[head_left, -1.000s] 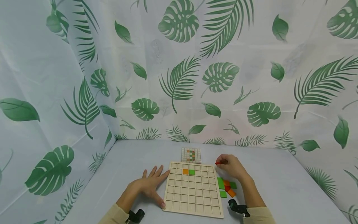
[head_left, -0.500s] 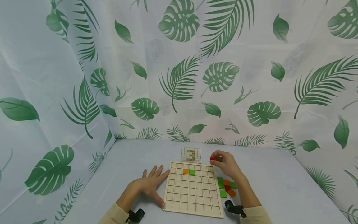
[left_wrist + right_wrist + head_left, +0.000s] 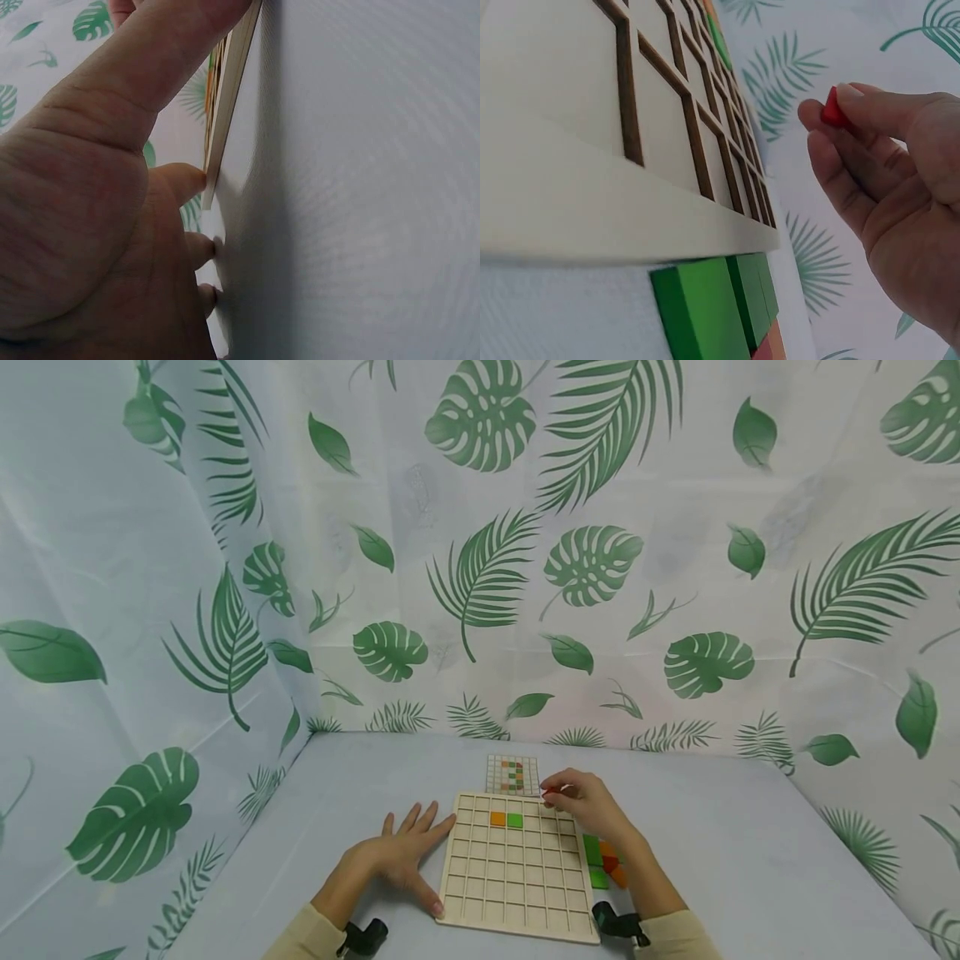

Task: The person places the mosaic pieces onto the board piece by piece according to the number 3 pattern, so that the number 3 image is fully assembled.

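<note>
A wooden grid board (image 3: 510, 868) lies on the table, with an orange tile (image 3: 498, 819) and a green tile (image 3: 514, 821) side by side in its upper rows. My left hand (image 3: 401, 858) is spread at the board's left edge, thumb at the near corner and index fingertip farther up the side. Over the board's far right part, my right hand (image 3: 588, 802) pinches a small red piece (image 3: 833, 109) between thumb and fingertips. Most of that piece is hidden by the fingers in the head view.
Just beyond the board lies a pattern card (image 3: 513, 775) with a small coloured grid. Several loose green tiles (image 3: 592, 850), orange and red pieces lie along the board's right side, partly behind the right forearm. A leaf-print curtain (image 3: 480, 568) stands behind the table.
My right hand has moved left, from beyond the board's right edge to over its far right part, carrying the red piece. The left hand has stayed in place.
</note>
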